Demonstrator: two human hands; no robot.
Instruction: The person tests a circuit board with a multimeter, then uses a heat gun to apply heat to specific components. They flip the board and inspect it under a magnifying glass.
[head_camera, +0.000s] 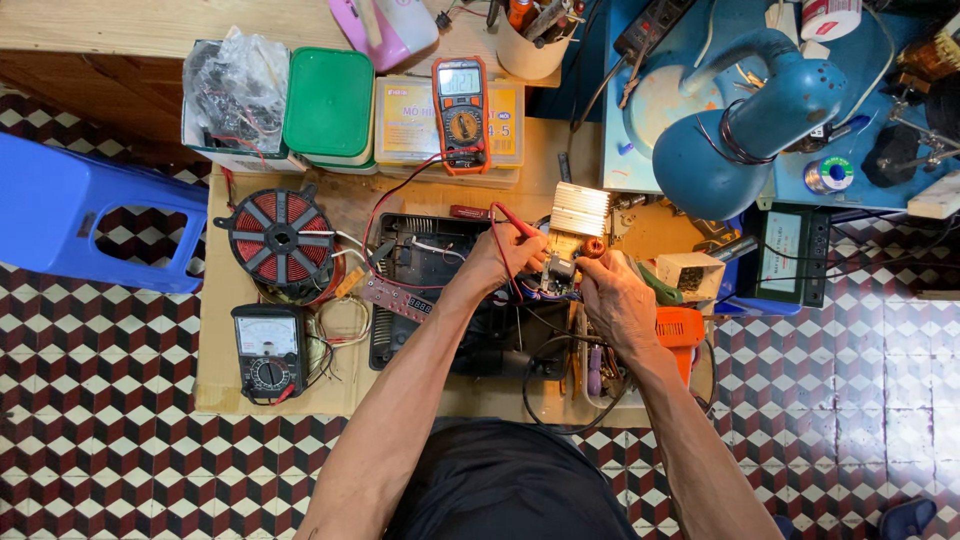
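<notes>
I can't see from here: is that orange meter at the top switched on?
On. The orange meter lies flat on the yellow boxes, and its screen shows dark digits; a red lead runs from it toward the left hand.

We look almost straight down from a single head-worn camera onto the cardboard work surface (230, 380) laid over the tiled floor (100, 450). We sit close enough that both forearms fill the lower frame; the far bench edge is probably just cut off.

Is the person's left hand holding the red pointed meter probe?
Yes: the left hand grips the red pointed meter probe by its tip end.
</notes>
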